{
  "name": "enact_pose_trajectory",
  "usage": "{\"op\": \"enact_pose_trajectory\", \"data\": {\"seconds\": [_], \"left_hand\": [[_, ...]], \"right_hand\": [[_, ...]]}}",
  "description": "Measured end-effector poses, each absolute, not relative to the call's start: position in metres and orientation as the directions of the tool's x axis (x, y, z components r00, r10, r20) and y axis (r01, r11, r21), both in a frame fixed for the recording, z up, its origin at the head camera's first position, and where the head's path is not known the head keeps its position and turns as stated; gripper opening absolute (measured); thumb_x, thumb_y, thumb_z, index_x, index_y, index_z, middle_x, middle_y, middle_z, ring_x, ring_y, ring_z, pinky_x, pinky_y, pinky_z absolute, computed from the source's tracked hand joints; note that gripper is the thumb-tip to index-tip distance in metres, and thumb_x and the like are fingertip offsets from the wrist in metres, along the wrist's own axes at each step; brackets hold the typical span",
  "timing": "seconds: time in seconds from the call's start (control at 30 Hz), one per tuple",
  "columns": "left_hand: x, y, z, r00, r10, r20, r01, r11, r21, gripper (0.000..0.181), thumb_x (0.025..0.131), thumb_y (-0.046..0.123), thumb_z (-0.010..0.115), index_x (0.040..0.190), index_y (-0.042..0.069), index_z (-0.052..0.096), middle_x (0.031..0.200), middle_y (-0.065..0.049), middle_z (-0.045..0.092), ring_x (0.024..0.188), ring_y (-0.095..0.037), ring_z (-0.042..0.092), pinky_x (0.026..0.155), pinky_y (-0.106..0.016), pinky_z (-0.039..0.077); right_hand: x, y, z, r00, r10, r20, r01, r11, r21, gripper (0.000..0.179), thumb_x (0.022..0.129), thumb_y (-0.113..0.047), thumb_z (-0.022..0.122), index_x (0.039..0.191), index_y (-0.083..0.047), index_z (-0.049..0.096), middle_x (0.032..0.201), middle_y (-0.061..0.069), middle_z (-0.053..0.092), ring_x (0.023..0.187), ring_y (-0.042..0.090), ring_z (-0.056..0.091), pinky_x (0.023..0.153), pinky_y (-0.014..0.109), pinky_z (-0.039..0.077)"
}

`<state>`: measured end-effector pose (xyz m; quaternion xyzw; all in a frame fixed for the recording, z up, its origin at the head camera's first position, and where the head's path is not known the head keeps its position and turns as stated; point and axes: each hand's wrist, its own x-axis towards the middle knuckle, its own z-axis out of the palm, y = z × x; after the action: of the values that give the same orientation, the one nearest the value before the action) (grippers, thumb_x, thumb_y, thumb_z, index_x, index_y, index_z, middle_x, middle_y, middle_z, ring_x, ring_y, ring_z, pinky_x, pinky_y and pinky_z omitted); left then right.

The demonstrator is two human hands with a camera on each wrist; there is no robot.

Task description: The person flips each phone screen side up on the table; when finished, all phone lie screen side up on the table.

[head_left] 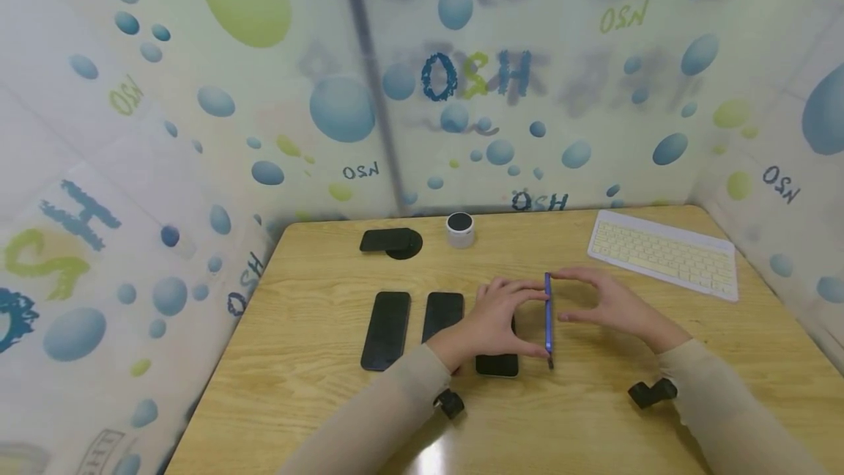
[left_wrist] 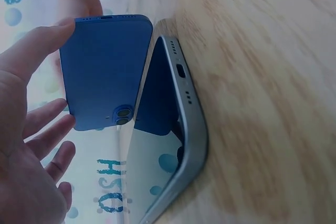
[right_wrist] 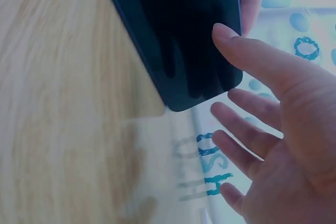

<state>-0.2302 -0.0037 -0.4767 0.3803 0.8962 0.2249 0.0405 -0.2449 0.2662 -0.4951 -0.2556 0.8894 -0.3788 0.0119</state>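
A blue smartphone [head_left: 549, 321] stands on its long edge on the table, its back with two camera lenses facing left. My left hand [head_left: 496, 317] grips it by its two ends, thumb at the near corner and fingertips at the far one. To its right is my right hand [head_left: 609, 306], fingers spread, index fingertip right at the far top corner. Its thumb [right_wrist: 226, 31] overlaps the dark screen in the right wrist view. Below my left hand lies a phone with a silver edge [left_wrist: 194, 124], partly hidden by the hand in the head view.
Further left lie two dark phones, one [head_left: 385, 330] in full view and another [head_left: 442, 312] partly behind my left wrist. At the back, a black phone [head_left: 385, 240] overlaps a round black pad [head_left: 405, 251]. Beside it stands a small white speaker [head_left: 460, 232]. A white keyboard [head_left: 662, 251] lies back right.
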Motion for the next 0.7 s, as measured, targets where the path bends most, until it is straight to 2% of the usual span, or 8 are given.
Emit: {"op": "enact_pose_trajectory", "data": {"seconds": [0.17,0.37,0.53,0.7], "left_hand": [[-0.231,-0.006,-0.478,-0.711,0.696,0.098,0.658,0.610,0.442,0.090,0.075,0.063,0.085,0.151,0.032,0.051,0.162,0.007,0.043,0.136,-0.017,0.039,0.100,-0.037,0.033],[-0.232,-0.011,-0.481,-0.716,0.690,0.103,0.651,0.608,0.454,0.090,0.075,0.060,0.087,0.151,0.031,0.051,0.162,0.007,0.043,0.135,-0.017,0.039,0.102,-0.040,0.033],[-0.231,-0.014,-0.482,-0.729,0.676,0.107,0.641,0.620,0.452,0.089,0.074,0.059,0.087,0.151,0.030,0.052,0.162,0.007,0.043,0.137,-0.017,0.040,0.106,-0.045,0.033],[-0.229,-0.014,-0.483,-0.739,0.663,0.119,0.643,0.641,0.420,0.087,0.074,0.062,0.086,0.149,0.030,0.054,0.161,0.008,0.045,0.134,-0.016,0.042,0.103,-0.044,0.034]], "right_hand": [[-0.249,0.269,-0.506,-0.856,-0.494,0.153,-0.460,0.591,-0.662,0.071,0.082,-0.031,0.089,0.144,-0.012,0.059,0.146,0.012,0.061,0.138,0.041,0.052,0.111,0.067,0.037],[-0.252,0.270,-0.514,-0.833,-0.528,0.165,-0.500,0.591,-0.634,0.073,0.080,-0.026,0.090,0.143,-0.006,0.059,0.143,0.014,0.063,0.134,0.043,0.054,0.110,0.066,0.036],[-0.254,0.270,-0.516,-0.846,-0.516,0.134,-0.470,0.603,-0.645,0.077,0.077,-0.025,0.092,0.144,-0.007,0.059,0.144,0.016,0.062,0.136,0.044,0.052,0.112,0.066,0.036],[-0.255,0.270,-0.519,-0.856,-0.503,0.120,-0.455,0.622,-0.638,0.079,0.076,-0.026,0.093,0.144,-0.008,0.058,0.145,0.015,0.061,0.137,0.043,0.052,0.112,0.066,0.036]]}}
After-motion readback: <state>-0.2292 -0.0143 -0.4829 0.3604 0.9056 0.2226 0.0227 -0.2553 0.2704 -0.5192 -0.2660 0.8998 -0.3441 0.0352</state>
